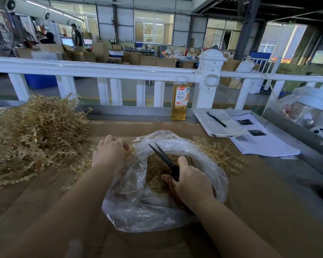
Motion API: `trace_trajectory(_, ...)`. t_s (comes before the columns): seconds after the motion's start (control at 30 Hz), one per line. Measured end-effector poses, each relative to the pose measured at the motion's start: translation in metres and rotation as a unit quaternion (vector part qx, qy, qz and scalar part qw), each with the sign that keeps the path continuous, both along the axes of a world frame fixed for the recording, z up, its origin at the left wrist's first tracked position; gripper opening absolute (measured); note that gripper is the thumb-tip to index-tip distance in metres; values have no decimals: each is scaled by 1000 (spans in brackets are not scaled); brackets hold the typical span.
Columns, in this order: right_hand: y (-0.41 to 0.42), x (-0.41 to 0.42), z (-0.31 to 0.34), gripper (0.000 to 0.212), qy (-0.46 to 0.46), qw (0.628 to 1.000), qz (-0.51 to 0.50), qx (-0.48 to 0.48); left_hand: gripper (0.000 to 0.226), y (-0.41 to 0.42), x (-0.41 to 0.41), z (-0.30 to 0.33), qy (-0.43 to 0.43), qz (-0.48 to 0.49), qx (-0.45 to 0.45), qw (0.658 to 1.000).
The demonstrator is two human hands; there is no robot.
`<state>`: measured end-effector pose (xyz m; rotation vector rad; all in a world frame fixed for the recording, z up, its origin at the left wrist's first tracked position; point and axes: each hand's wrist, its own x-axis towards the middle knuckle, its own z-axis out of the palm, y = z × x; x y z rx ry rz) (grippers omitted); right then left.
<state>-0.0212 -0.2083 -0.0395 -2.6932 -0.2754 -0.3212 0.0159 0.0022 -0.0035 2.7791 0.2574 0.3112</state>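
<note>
At far left on the bench [259, 211] lies a heap of dry sprigs [35, 138]. Left hand [109, 153]: grip closed round one sprig [128, 148] at the rim of the plastic bag [138, 211]. Scissors [163, 158] point over the bag's mouth, handles gripped by the right hand [191, 183]. Step, as judged: snipping into the bag. Next: feed the sprig between the blades, clear of fingers.

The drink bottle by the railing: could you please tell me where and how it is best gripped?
Grip the bottle round its labelled middle, coming from the near side. It stands upright with the white railing close behind, so the back is blocked; its straight body probably gives a hand a surer wrap than the narrow cap.
</note>
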Motion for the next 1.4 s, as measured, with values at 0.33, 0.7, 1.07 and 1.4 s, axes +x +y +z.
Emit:
trace_trajectory(0.33,-1,1,0,39,-1,1000,-3,-5,26,7,0,25,-194,41,14,980)
trace_trajectory(0.7,-2,1,-2,43,-2,1000,-4,-8,6,-10,2,43,-242,14,-185,952)
trace_trajectory(1.07,-2,2,-1,38,-1,1000,2,-3,19,-2,6,34,-146,62,-235,959)
trace_trajectory(1.4,-2,1,-2,38,-10,1000,3,3,34,-10,0,20,-125,44,-264,956)
